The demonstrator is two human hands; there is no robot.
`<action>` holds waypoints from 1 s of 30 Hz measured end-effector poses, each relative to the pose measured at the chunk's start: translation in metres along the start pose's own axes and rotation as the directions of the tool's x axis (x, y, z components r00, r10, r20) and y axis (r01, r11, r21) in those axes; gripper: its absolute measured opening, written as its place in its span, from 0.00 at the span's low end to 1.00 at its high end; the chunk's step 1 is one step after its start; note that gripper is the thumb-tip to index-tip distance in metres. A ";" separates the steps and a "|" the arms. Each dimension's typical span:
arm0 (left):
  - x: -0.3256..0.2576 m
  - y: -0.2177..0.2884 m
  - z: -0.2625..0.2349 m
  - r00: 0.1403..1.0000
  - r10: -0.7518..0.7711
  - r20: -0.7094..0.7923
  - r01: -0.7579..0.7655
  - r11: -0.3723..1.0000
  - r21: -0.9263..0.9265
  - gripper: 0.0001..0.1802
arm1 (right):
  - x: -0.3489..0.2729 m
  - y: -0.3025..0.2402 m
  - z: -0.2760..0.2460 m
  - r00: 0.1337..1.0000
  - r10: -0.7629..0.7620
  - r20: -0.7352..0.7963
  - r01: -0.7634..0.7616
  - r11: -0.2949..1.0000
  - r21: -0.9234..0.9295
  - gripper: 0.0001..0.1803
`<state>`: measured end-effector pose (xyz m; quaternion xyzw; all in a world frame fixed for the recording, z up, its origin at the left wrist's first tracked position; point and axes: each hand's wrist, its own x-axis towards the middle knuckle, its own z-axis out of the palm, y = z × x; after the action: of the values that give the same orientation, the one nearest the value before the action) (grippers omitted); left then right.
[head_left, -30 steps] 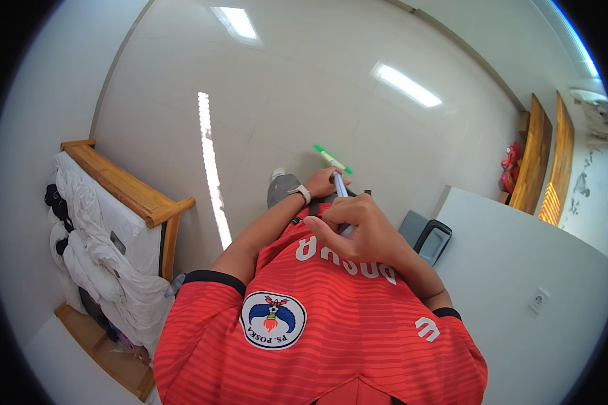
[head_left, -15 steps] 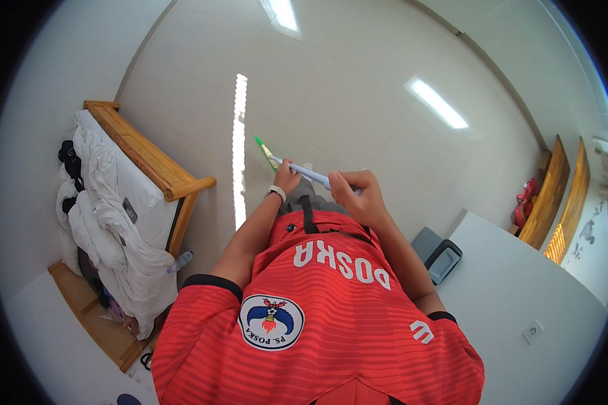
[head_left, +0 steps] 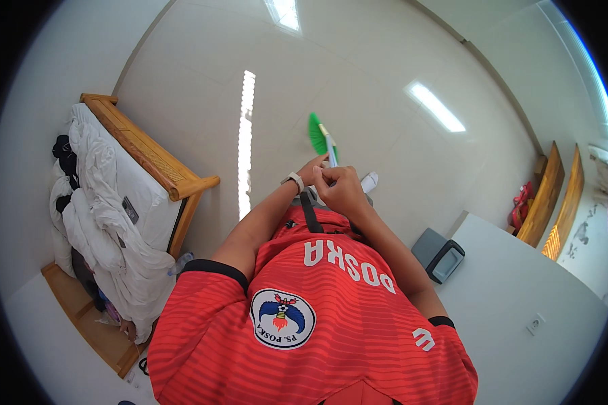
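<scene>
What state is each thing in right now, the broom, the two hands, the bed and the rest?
broom: held out over the floor, green bristles spread on the tiles
left hand: closed around the broom handle
right hand: closed on the handle, nearer the body
bed: unmade, white bedding bunched on top
dustpan: lying on the floor beside the white wall, untouched
</scene>
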<state>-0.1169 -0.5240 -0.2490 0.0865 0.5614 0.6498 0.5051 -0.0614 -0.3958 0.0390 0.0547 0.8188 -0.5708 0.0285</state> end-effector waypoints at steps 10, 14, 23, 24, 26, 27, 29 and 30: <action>-0.033 0.024 -0.005 0.969 0.182 0.168 -0.244 0.825 0.509 0.31 | 0.045 0.054 0.037 0.990 -0.109 -0.086 0.085 0.964 -0.252 0.19; -0.033 0.023 -0.014 1.000 -0.025 0.012 0.012 0.766 0.642 0.35 | 0.051 0.106 0.040 0.988 -0.131 -0.085 0.099 0.945 -0.312 0.19; 0.006 0.003 -0.015 0.988 0.147 0.049 -0.147 0.786 0.601 0.36 | 0.072 0.030 0.018 0.971 -0.236 0.027 0.231 0.910 -0.344 0.18; 0.016 -0.004 -0.017 0.984 0.158 0.082 -0.175 0.771 0.612 0.36 | 0.072 0.011 0.018 0.973 -0.221 0.059 0.229 0.931 -0.284 0.19; 0.024 0.002 -0.006 0.953 0.253 0.166 -0.302 0.796 0.525 0.37 | 0.064 -0.024 0.007 0.982 -0.180 0.052 0.187 0.953 -0.237 0.19; 0.024 0.000 -0.010 0.961 0.250 0.120 -0.274 0.788 0.551 0.37 | 0.059 -0.053 0.003 0.979 -0.192 0.075 0.203 0.959 -0.197 0.19; 0.027 -0.004 -0.015 0.970 0.238 0.052 -0.221 0.770 0.598 0.38 | 0.047 -0.087 -0.008 0.978 -0.196 0.079 0.206 0.965 -0.164 0.19; 0.028 -0.007 -0.019 0.972 0.234 0.013 -0.191 0.762 0.619 0.38 | 0.042 -0.098 -0.011 0.970 -0.223 0.101 0.234 0.966 -0.107 0.20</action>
<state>-0.1390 -0.5157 -0.2740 0.2883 0.7451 0.4864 0.3536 -0.1151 -0.4162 0.1295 -0.0669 0.8499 -0.5226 0.0015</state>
